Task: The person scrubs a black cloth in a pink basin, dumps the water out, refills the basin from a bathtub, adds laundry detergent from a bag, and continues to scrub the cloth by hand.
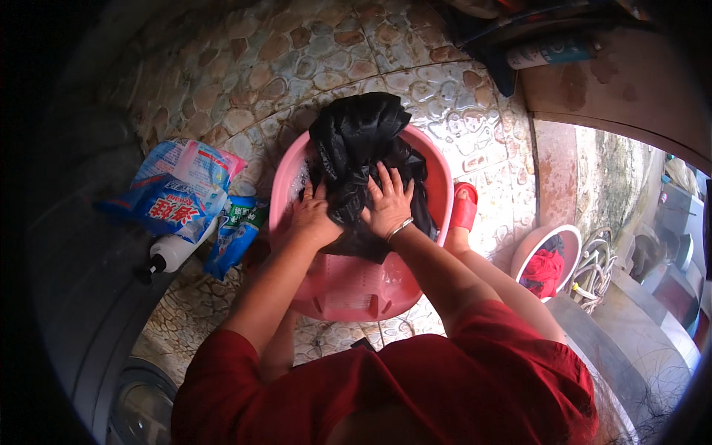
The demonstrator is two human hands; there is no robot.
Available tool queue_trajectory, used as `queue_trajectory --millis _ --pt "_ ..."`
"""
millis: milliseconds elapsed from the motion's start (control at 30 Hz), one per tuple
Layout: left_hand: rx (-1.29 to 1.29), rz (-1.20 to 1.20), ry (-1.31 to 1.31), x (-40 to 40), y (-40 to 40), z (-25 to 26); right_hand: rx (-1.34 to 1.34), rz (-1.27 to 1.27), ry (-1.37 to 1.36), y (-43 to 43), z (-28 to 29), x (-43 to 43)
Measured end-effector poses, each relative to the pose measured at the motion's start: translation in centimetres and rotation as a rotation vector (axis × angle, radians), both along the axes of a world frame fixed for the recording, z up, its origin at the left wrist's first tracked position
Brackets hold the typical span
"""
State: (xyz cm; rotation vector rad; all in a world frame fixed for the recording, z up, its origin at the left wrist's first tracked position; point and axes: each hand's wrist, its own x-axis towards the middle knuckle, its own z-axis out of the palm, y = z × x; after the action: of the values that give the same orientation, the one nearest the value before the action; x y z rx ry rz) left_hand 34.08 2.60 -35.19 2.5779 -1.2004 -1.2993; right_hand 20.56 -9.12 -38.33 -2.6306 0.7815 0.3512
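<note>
A wet black garment (361,133) lies bunched in a pink plastic washbasin (445,167), part of it rising over the far rim. My right hand (387,206), with a bangle at the wrist, rests flat on the cloth with its fingers spread. At the basin's left side, my left hand (315,218) touches the garment's edge; its fingertips are partly hidden. Suds (297,181) show along the inner left wall. Nearest me, the basin has a ribbed washboard section (347,286), over which the lower end of the cloth hangs.
Left of the basin lie detergent bags (183,183), a blue-green packet (233,233) and a white bottle with a black pump (172,253). To the right are a red slipper (464,208) on my foot, a basin (573,239) of red cloth (542,272), and a coiled hose (595,272). Stone-patterned floor tiles (311,61) look wet.
</note>
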Motion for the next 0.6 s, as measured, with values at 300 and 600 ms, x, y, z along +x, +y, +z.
queue_trajectory --millis 300,600 --pt "0.242 0.294 0.096 2.0 -3.8 -3.9 0.255 0.111 0.372 -5.9 -4.4 5.7" --pt "-0.411 0.429 0.317 4.9 -1.4 -4.7 0.436 -0.225 -0.124 -5.9 -1.0 5.5"
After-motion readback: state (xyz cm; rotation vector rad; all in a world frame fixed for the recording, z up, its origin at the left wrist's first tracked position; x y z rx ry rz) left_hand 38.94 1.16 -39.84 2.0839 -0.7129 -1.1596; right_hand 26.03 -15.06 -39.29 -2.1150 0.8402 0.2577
